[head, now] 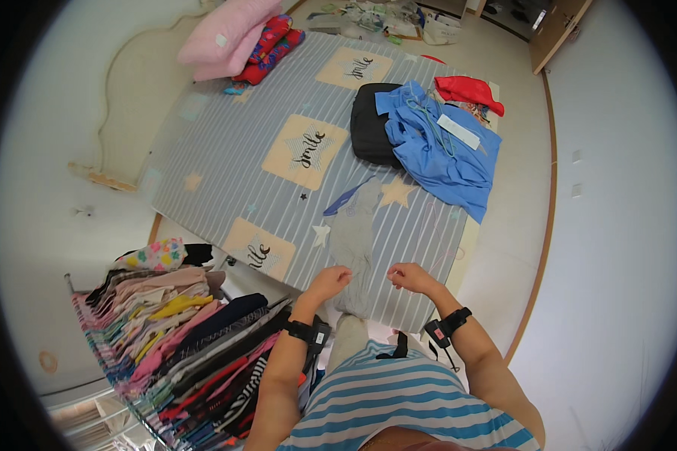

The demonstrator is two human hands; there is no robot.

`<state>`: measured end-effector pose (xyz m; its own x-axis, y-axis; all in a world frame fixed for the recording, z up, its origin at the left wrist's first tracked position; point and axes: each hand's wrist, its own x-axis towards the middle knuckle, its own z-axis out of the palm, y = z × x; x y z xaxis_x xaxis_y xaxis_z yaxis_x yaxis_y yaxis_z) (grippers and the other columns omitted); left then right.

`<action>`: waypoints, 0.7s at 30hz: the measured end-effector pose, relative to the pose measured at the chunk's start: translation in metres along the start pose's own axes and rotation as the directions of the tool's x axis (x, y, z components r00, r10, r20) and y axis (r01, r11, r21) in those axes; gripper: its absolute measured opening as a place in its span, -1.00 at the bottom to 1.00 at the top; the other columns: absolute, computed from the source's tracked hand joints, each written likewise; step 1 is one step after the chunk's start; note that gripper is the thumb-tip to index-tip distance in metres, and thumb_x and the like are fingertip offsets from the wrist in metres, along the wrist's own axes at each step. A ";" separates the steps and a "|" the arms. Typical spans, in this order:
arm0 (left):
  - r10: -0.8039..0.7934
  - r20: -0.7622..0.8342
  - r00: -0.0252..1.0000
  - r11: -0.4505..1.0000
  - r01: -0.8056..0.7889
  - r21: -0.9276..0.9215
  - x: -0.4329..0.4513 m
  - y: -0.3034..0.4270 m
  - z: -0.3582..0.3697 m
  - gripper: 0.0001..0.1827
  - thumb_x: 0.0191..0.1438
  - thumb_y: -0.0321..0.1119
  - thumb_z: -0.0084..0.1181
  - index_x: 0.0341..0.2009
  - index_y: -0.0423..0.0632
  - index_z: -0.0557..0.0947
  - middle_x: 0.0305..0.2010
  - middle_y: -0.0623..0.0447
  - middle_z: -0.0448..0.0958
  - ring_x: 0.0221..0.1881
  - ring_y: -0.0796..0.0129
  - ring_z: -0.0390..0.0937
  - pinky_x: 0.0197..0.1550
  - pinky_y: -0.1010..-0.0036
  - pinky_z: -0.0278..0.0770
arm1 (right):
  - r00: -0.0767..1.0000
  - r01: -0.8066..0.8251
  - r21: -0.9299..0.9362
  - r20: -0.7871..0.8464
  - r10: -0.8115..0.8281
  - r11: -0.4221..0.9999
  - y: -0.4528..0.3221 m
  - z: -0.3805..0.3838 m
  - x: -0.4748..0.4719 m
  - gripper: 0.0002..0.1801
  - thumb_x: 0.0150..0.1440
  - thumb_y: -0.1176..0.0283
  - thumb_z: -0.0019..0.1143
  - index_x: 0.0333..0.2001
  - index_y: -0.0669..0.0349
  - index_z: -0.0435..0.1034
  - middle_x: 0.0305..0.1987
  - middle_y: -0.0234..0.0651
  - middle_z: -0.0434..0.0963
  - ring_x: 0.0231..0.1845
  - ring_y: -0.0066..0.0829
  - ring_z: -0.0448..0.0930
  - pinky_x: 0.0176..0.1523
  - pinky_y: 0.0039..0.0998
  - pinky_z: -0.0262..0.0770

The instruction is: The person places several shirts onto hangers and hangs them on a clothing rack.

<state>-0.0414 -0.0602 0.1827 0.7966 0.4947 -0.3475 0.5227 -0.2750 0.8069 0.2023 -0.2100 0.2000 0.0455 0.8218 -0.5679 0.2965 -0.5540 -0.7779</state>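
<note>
A grey garment (351, 242) with a blue-purple trim lies lengthwise on the striped bed cover (231, 141), its lower end at the bed's near edge. My left hand (334, 282) is at the garment's left side, fingers curled; whether it pinches the cloth cannot be told. My right hand (409, 278) is a little right of the garment, fingers bent, over the cover. A thin pink hanger (431, 242) lies on the cover beyond it, towards the right edge. Further back, a blue garment (440, 152) with a hanger and white tag partly covers a black bag or cushion (372, 127).
A rack of hanging clothes (203, 338) stands at the lower left, close to my left arm. Pink bedding (225, 39) and folded red patterned cloth (268, 53) lie at the bed's far left. A red cloth (468, 93) lies at the far right. Plastic bags (372, 17) are on the floor beyond.
</note>
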 end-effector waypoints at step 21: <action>-0.249 -0.068 0.966 0.960 0.237 -0.148 0.216 -0.249 -0.012 -0.56 0.07 -0.35 0.10 0.08 -0.08 0.42 0.05 -0.15 0.43 -0.03 0.05 0.49 -0.09 0.29 0.49 | 0.913 -0.279 0.339 -0.197 0.358 0.899 0.096 0.019 0.262 -0.75 0.13 0.34 0.05 -0.20 0.29 0.46 -0.52 -0.31 0.54 -0.52 -0.51 0.56 -0.36 -0.46 0.46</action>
<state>-0.0025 0.1246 -0.0875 0.6187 0.6022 -0.5046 0.6460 -0.0245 0.7629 0.2248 -0.0502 -0.0291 0.3356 0.5782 -0.7437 -0.0696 -0.7721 -0.6317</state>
